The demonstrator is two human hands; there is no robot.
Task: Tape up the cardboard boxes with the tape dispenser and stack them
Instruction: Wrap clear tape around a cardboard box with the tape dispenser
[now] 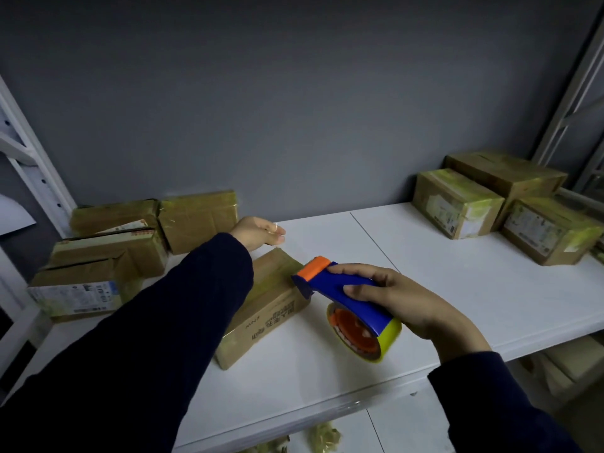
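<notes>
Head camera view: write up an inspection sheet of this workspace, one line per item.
Surface: white shelf, two boards butted together.
Job's things: one box lies in the middle; tape dispenser at its right edge; boxes piled at left; three taped boxes at right.
Clutter: crumpled yellowish scraps below the front edge.
Hands: left hand beyond the box's far end, fingers loosely curled, holding nothing visible; right hand grips the tape dispenser.
Cables: nothing seen.
Surroundings: grey wall, white rack posts either side.

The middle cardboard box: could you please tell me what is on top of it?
The tape dispenser, gripped by the right hand, sits at its top's right edge; the left sleeve hides the left part.
</notes>
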